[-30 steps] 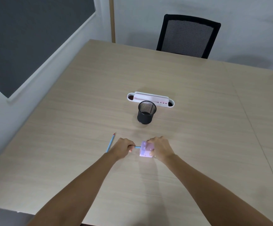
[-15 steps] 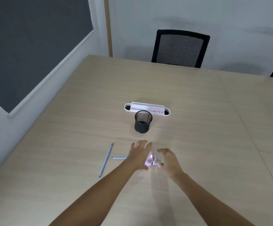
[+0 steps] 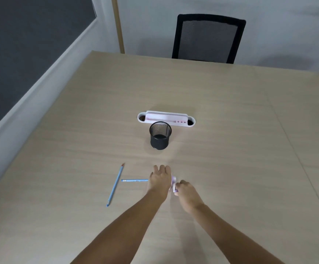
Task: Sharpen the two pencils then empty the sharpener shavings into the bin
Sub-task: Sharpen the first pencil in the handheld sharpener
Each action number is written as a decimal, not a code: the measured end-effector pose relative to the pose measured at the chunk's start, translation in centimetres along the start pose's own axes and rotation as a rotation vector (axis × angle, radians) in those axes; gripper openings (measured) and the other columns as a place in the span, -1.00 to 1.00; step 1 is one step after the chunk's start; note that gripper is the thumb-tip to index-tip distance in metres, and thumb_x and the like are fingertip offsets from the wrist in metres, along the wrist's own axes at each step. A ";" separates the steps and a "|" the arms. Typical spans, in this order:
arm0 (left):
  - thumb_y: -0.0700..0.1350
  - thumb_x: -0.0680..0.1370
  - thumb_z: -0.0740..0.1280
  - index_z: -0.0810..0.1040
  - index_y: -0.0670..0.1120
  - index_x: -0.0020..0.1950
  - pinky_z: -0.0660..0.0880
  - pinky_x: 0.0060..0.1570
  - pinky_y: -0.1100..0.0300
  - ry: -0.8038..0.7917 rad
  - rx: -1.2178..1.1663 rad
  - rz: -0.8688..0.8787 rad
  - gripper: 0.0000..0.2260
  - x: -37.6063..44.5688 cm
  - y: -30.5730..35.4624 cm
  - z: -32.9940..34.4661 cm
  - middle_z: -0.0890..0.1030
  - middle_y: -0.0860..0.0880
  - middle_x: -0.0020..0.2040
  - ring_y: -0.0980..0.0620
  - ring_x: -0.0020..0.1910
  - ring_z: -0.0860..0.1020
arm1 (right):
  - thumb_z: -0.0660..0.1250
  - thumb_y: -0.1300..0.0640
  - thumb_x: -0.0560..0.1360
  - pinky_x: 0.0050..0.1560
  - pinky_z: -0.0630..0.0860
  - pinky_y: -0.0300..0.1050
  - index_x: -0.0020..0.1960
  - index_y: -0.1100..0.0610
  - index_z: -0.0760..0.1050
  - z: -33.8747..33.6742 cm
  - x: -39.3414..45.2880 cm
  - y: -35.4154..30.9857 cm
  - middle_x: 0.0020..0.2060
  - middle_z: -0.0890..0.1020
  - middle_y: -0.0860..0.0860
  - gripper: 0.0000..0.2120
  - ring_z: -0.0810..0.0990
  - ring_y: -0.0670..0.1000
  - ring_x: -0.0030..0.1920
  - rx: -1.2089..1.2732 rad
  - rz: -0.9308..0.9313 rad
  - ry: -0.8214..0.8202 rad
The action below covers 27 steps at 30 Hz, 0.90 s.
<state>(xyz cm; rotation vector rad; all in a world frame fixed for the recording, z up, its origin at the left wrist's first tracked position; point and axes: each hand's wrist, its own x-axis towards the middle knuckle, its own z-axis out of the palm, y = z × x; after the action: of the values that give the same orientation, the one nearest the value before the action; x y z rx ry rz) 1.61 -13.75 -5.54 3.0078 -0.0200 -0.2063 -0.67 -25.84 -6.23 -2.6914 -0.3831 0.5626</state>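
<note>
A small pink-lilac sharpener (image 3: 174, 184) stands on the table, mostly hidden under my left hand (image 3: 159, 180), which lies palm down over it and grips it. My right hand (image 3: 186, 193) pinches the sharpener's right side with closed fingers. One light blue pencil (image 3: 134, 180) lies level, its right end hidden beneath my left hand. The other blue pencil (image 3: 115, 184) lies loose and slanted further left, red tip pointing away. A black mesh bin (image 3: 160, 135) stands upright behind my hands.
A white and pink desk organiser (image 3: 166, 119) sits just behind the bin. The wooden table (image 3: 231, 149) stretches wide to the right. A black mesh chair (image 3: 206, 39) stands at its far edge, and a wall runs along the left side.
My left hand let go of the level pencil and moved right onto the sharpener. My right hand shifted from the sharpener's top to its right side.
</note>
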 end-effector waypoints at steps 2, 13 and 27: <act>-0.10 -0.31 0.57 0.51 -0.13 -0.38 0.31 -0.64 0.35 -0.017 -0.010 0.018 -0.45 0.0 0.1 -0.2 0.49 -0.02 -0.48 -0.02 -0.49 0.50 | 0.18 0.25 0.55 -0.24 0.21 -0.15 -0.13 0.23 0.50 -0.7 -0.9 0.3 -0.24 0.41 0.07 -0.85 0.44 0.12 -0.16 0.022 -0.053 0.011; -0.06 -0.10 0.57 0.49 -0.09 -0.33 0.32 -0.59 0.25 0.014 0.068 0.090 -0.56 0.2 0.0 0.7 0.48 -0.02 -0.45 -0.04 -0.46 0.45 | 0.38 0.21 0.43 -0.25 0.52 -0.08 -0.20 0.18 0.60 -5.9 4.0 2.8 -0.34 0.58 0.10 -0.93 0.58 0.06 -0.30 -0.056 -0.303 0.191; -0.20 -0.04 0.50 0.42 -0.10 -0.34 0.35 -0.57 0.24 0.030 0.073 0.034 -0.62 0.0 0.3 0.5 0.46 -0.03 -0.46 -0.04 -0.48 0.45 | 0.33 0.25 0.45 -0.17 0.31 -0.52 -0.19 0.11 0.55 0.3 -2.5 2.3 -0.28 0.54 0.02 -0.92 0.49 -0.09 -0.30 0.306 -0.191 0.383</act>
<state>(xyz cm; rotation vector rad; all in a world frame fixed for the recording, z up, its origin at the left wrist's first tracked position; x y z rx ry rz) 1.50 -14.14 -5.97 3.0796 -0.0775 -0.1599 -2.55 -28.67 -6.61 -2.3617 -0.4020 0.0397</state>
